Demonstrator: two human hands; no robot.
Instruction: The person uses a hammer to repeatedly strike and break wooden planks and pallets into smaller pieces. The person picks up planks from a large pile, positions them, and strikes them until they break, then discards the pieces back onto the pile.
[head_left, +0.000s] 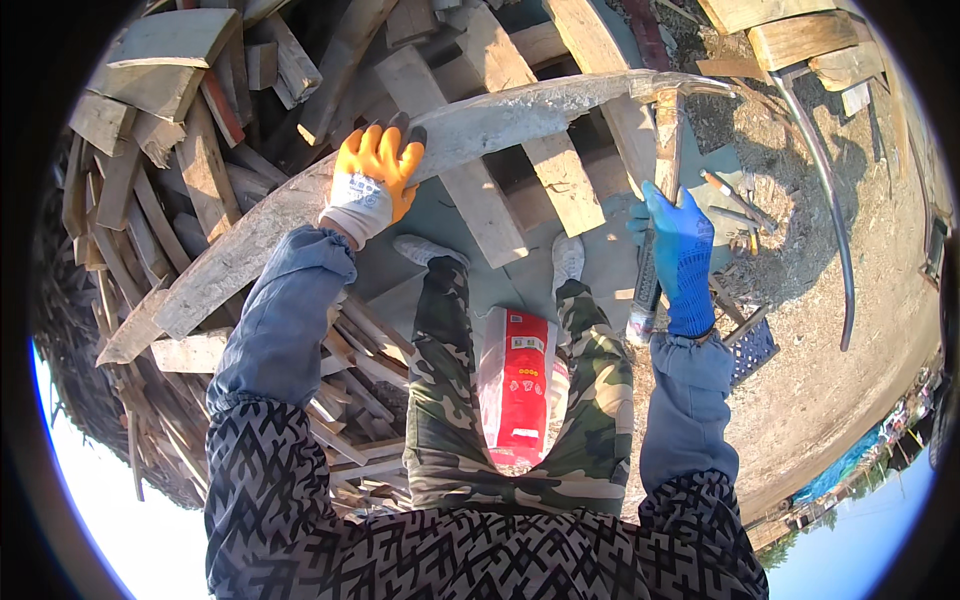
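My left hand (379, 176), in a yellow-coated white glove with dark fingertips, grips a long weathered wooden plank (495, 127). The plank lies diagonally, its low end at the left and its far end at the upper right. In a blue glove, my right hand (679, 247) is closed around the handle of a claw hammer (667, 142). The hammer's head is at the plank's far end, and whether it touches the wood I cannot tell. Beneath the plank, several boards (555, 172) lie side by side across other timber.
A heap of scrap wood (202, 172) fills the left. Hand tools (735, 199) lie on the ground at the right, near a long curved metal bar (825, 180) and a dark perforated crate (754, 352). A red and white sack (517, 382) is between my legs.
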